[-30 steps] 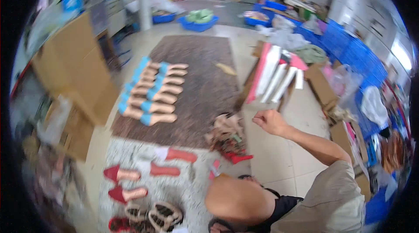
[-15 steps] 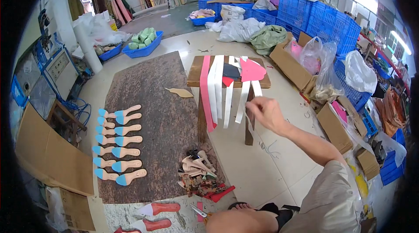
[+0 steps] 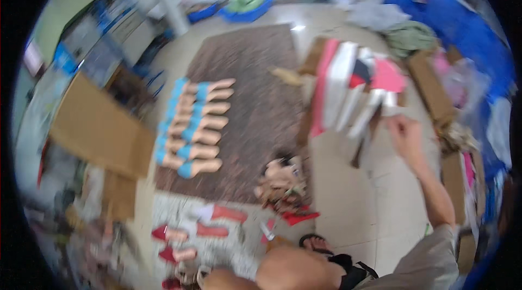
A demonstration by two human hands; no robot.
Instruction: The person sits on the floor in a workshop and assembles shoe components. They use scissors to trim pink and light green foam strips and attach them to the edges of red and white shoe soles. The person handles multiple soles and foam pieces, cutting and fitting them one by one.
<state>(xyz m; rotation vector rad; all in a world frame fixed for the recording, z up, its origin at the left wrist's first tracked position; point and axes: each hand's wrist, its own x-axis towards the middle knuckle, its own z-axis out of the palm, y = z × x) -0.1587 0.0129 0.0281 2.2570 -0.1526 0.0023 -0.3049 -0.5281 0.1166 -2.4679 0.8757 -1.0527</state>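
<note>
White strips (image 3: 363,106) just left of hand (image 3: 405,139)

One head-worn fisheye view looks steeply down at the floor (image 3: 348,203).

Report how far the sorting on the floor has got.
Done: a neat row of tan pieces with blue ends lies on the brown mat. In hand: the right hand reaches the white and pink strips; whether it grips one is blurred. Left: a loose heap and red pieces lie unsorted.
</note>
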